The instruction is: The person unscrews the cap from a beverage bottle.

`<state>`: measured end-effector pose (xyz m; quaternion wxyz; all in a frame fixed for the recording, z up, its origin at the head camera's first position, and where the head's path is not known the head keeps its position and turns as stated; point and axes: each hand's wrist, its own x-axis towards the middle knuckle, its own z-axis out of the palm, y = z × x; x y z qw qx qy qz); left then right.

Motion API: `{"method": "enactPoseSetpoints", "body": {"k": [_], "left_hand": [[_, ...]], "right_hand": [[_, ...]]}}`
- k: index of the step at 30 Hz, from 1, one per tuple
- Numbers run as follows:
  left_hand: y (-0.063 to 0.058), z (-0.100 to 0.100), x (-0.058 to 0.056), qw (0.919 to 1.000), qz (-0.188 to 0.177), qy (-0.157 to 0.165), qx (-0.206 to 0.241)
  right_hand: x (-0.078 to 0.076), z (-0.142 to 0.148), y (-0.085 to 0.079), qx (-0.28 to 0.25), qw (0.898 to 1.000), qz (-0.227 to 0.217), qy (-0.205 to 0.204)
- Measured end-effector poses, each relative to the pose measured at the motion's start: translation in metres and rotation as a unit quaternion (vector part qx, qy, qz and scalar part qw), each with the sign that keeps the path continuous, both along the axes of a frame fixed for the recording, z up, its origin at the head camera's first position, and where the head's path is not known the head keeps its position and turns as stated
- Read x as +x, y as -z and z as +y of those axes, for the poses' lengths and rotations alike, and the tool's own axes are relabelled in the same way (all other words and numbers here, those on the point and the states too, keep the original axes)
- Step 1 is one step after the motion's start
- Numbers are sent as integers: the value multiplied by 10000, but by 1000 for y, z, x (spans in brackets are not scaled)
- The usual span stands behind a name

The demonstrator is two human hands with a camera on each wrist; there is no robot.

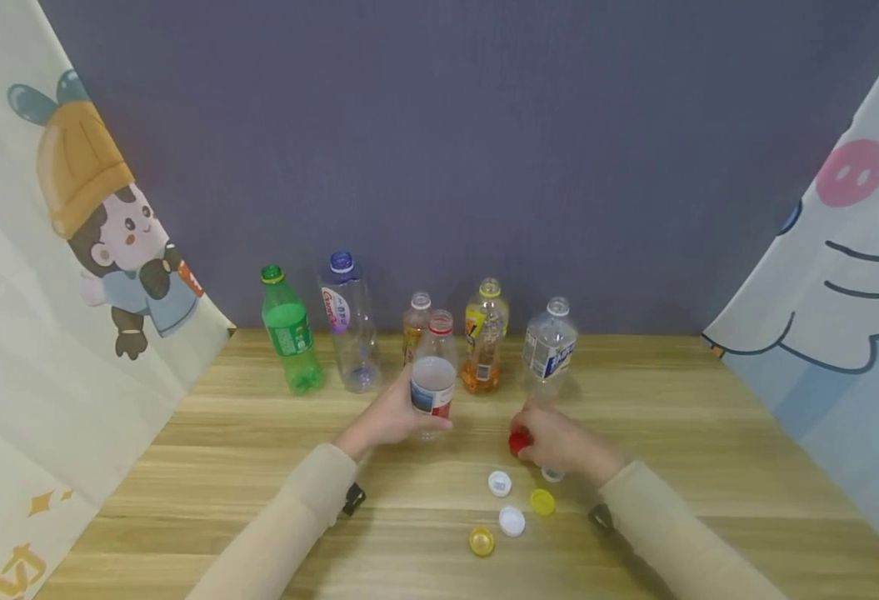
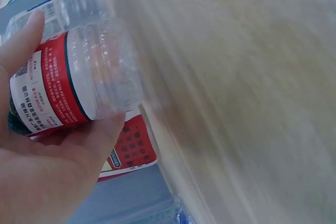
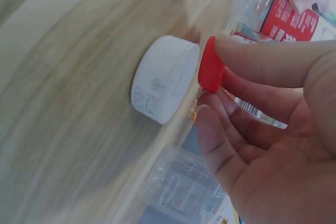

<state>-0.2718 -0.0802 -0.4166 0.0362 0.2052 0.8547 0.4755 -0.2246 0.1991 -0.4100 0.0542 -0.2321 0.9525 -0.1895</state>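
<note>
My left hand (image 1: pixel 390 414) grips a clear plastic bottle (image 1: pixel 435 367) round its label, and the bottle has an uncapped mouth with a red ring. In the left wrist view its ribbed base (image 2: pixel 118 69) shows just off the wooden tabletop. To the right, my right hand (image 1: pixel 562 442) pinches a red bottle cap (image 1: pixel 518 442) between thumb and fingers. Close by the red cap, in the right wrist view, a white cap (image 3: pixel 164 80) sits on the table. That white cap is partly covered by the hand in the head view.
Along the back stand a green bottle (image 1: pixel 289 337), a tall clear bottle (image 1: pixel 355 342), a small bottle (image 1: pixel 415 323) partly hidden, a yellow-labelled bottle (image 1: pixel 484 342) and a squarish bottle (image 1: pixel 551 346). White caps (image 1: pixel 511 522) and yellow caps (image 1: pixel 541 502) lie in front. A dark wall (image 1: pixel 439 150) rises behind.
</note>
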Motion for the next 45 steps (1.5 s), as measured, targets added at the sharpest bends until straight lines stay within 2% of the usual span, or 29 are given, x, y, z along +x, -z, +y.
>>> {"method": "enactPoseSetpoints", "body": {"k": [5,10,14,21,25,29,32,36,42,45], "left_hand": [[2,2,1,9999,-47,-63,102],[3,2,1,9995,-225,-98,208],[6,0,0,9993,-226,-69,300],[8,1,2,9987,-178,-238,406],[7,-3,4,9982,-291,-506,149],[-1,-13,9,9964,-319,-753,-236],[-7,-18,10,9963,-270,-726,-361],[-3,-17,9,9973,-342,-543,-347],[3,-10,14,9978,-327,-426,-388],[4,-8,16,9983,-330,-356,-321]], "right_hand": [[4,-1,0,158,9996,197,-100],[4,1,2,284,9995,124,-56],[4,1,3,343,9993,140,-72],[7,1,1,329,9991,198,164],[10,2,-6,164,9989,328,294],[14,6,-16,-211,9976,460,479],[14,8,-23,-457,9955,542,624],[12,6,-29,-619,9937,662,657],[6,-1,-25,-703,9925,901,435],[6,1,-22,-792,9917,877,498]]}}
